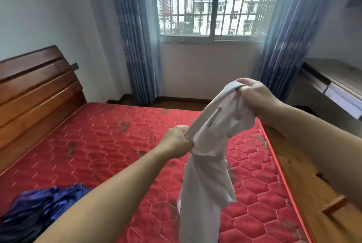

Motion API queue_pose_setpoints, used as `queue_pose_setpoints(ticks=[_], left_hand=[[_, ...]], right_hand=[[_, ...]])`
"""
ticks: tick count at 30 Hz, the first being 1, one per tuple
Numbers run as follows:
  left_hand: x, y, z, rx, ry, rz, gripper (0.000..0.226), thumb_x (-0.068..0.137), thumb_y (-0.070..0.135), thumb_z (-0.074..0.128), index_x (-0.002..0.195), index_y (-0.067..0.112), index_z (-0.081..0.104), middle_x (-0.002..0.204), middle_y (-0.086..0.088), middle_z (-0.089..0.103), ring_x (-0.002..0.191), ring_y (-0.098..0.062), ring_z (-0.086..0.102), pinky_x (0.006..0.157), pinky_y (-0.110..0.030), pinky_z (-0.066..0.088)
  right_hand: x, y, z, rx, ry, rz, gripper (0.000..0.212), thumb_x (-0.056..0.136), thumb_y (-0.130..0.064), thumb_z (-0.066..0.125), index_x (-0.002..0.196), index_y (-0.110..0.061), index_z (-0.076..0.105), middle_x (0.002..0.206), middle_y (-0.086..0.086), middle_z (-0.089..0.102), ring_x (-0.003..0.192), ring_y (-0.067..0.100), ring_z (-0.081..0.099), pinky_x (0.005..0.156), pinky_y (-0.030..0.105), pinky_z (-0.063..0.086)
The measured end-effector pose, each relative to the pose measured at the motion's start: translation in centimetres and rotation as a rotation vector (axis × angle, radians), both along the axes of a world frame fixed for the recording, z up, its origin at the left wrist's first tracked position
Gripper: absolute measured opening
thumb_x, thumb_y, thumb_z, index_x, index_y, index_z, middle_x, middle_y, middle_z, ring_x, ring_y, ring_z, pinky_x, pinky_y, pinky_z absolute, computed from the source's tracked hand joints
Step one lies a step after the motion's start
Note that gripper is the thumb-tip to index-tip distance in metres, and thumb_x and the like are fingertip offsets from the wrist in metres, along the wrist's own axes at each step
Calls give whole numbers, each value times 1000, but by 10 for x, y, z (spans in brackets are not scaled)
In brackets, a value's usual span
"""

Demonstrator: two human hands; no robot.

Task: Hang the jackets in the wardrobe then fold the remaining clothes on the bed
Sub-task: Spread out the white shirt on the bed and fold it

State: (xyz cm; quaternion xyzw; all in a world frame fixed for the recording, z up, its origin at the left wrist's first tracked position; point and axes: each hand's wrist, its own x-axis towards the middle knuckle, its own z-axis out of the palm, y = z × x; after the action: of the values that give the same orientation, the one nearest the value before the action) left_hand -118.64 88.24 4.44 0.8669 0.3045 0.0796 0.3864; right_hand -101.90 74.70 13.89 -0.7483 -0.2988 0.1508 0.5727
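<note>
white garment [207, 164] hangs bunched above the red bed [98, 145] — left hand [176, 141] grips one end of its waistband, right hand [252, 94] pinches the other. risk: a twisted drape could fold crooked, or slip off the mattress edge. blue clothes [39, 207] wait nearby.

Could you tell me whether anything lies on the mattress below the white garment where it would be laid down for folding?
Nothing visible does: the red mattress under the white garment is bare. The blue clothes lie off to the left, apart from it.
</note>
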Motion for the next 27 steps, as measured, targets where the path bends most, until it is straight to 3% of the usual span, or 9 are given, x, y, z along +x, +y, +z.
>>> queue_pose_setpoints(ticks=[3,6,10,13,16,20,21,24,27], left_hand=[[1,8,4,93,89,-15,20,75,16,46,65,18,63,61,4,63,49,-14,51,46,-24,38],[1,16,12,38,118,-38,26,85,17,43,73,20,66,73,-2,70,55,-15,62,47,-23,45],[4,18,29,-235,20,30,28,88,14,40,86,18,67,84,-3,73,73,-20,72,73,-42,61],[10,18,48,-291,-81,87,23,87,14,42,78,16,64,74,-2,63,66,-20,62,65,-34,57],[11,19,63,-185,-135,63,17,86,19,50,71,16,58,66,-3,52,60,-20,50,58,-26,43],[5,22,72,-26,-137,-67,26,84,22,56,62,18,43,62,-1,40,59,-18,39,56,-29,32],[3,22,73,2,-138,-95,30,86,24,58,62,19,41,61,0,39,59,-17,38,56,-30,32],[-5,23,74,209,-140,-213,42,93,42,57,64,17,41,60,5,41,57,-13,37,55,-29,34],[-14,26,81,363,-118,-359,39,82,57,65,72,21,54,66,10,55,61,-9,49,57,-25,42]], right_hand=[[12,-25,-7,-108,-212,72,25,88,-6,49,90,-19,70,85,-4,71,79,9,64,68,24,51],[24,-44,-11,-256,-410,72,25,86,-4,54,83,-25,68,80,-3,68,73,11,60,62,19,46],[31,-56,-13,-411,-468,92,26,82,-3,56,78,-28,64,77,4,67,71,19,61,63,30,47],[33,-59,-13,-612,-388,193,25,80,-2,53,91,-20,66,91,16,69,80,28,67,69,41,54],[31,-63,-18,-764,-172,367,46,83,2,43,111,-28,62,101,17,69,87,36,70,76,56,57],[27,-65,-25,-772,-98,370,62,85,1,43,124,-46,49,103,13,69,81,31,72,69,48,60],[26,-65,-25,-792,-103,367,59,84,0,44,123,-44,49,104,13,69,83,31,72,70,50,60],[23,-63,-24,-962,-128,420,31,87,-4,47,111,-16,61,94,15,70,81,33,72,71,51,60],[18,-62,-19,-984,-129,390,17,87,-7,52,91,-8,68,80,12,73,68,26,72,58,38,59]])
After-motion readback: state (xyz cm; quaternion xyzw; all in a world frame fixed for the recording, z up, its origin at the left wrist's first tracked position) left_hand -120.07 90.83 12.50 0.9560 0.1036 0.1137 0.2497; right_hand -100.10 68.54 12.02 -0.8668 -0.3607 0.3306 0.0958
